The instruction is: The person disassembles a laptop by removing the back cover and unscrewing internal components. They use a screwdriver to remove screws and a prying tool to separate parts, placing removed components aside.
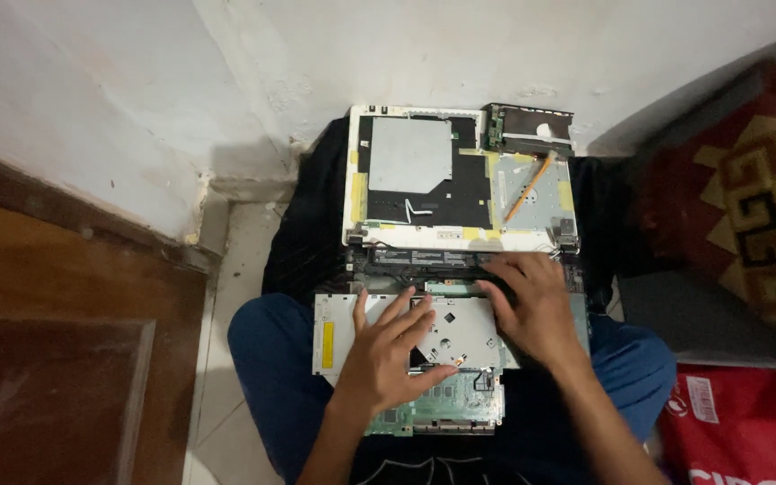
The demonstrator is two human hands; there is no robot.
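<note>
Left hand (pixel 386 352) flat, fingers spread, pressing on silver disc drive (pixel 446 332) over green circuit board (pixel 442 409). Right hand (pixel 532 305) open too, resting on drive's right edge. White laptop lid (pixel 455 175) beyond.

The left hand (pixel 388 346) lies spread over the silver drive casing (pixel 460 328), so the metal under its palm and fingers (pixel 401 305) is hidden, and the green circuit board (pixel 442 409) below the fingers shows only in part. The right hand (pixel 532 305) covers the casing's right end and the dark strip at its fingertips. Both forearms and the red bag (pixel 738 431) are cut off by the bottom edge.
</note>
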